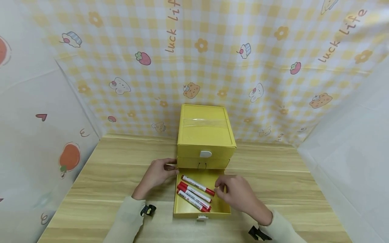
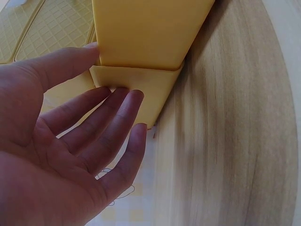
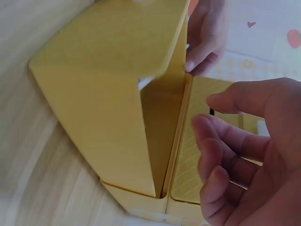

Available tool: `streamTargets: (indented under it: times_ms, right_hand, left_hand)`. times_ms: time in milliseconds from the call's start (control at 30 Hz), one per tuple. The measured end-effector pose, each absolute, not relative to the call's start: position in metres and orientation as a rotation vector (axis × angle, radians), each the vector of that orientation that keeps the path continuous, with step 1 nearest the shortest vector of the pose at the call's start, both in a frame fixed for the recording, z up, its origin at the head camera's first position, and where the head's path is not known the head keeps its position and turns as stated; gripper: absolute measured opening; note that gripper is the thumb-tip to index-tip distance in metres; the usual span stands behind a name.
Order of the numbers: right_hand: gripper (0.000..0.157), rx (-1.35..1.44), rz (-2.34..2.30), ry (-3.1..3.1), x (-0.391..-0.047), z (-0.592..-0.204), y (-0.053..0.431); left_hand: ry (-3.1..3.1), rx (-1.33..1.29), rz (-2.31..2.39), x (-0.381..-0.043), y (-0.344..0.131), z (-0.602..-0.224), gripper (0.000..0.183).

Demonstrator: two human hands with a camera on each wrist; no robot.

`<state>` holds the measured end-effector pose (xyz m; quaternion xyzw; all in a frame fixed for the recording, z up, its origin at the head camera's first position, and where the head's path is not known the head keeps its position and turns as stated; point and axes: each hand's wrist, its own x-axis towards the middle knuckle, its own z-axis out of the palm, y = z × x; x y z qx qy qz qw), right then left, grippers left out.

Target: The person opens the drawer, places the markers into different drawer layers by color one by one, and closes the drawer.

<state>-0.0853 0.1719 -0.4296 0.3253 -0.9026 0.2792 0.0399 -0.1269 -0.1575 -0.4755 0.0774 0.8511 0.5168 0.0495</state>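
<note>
A yellow drawer box (image 1: 204, 130) stands on the table, its bottom drawer (image 1: 217, 207) pulled out toward me. Several red-and-white markers (image 1: 197, 184) lie slanted inside that drawer. My left hand (image 1: 159, 173) is at the box's left side, where the drawer comes out. In the left wrist view its fingers (image 2: 120, 113) are spread and slightly bent, fingertips right at the yellow wall. Over the drawer's right edge hovers my right hand (image 1: 237, 192), near the red marker ends. Its fingers are loosely bent, with a small gap between thumb and forefinger, and nothing shows held.
Above the pulled-out drawer, the middle drawer (image 1: 217, 164) has a thin string loop and the top one a white tab (image 1: 205, 154). Behind the box hangs a yellow checked cloth (image 1: 212, 67). The wood-grain table (image 1: 267, 165) extends to both sides, between pale side cloths.
</note>
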Motion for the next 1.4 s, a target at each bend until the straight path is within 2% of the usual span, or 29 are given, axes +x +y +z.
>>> streamTargets:
  times_ms: [300,567,733,967,1100,1400]
  right_hand:
    - [0.020,0.964,0.887,-2.616,-0.057,-0.430,0.174]
    - [0.031,1.058,0.943,-2.432,-0.033,-0.439,0.174]
    - [0.027,1.111,0.980,-2.455,-0.019,-0.448,0.172]
    - [0.011,1.141,0.897,-2.635,-0.010,-0.459,0.168]
    - [0.006,1.121,0.836,-2.632,-0.008,-0.466,0.165]
    - [0.015,1.113,0.655,-2.523,-0.005,-0.478,0.159]
  left_hand:
    - [2.599,0.238,1.564,-0.128,-0.158,-0.477,0.045]
    - [2.610,0.226,1.556,-0.128,-0.158,-0.477,0.043]
    - [2.618,0.235,1.553,-0.128,-0.158,-0.477,0.042]
    - [2.634,0.250,1.539,-0.128,-0.158,-0.477,0.042]
    - [2.632,0.240,1.532,-0.128,-0.157,-0.477,0.041]
    - [2.630,0.251,1.539,-0.129,-0.158,-0.478,0.041]
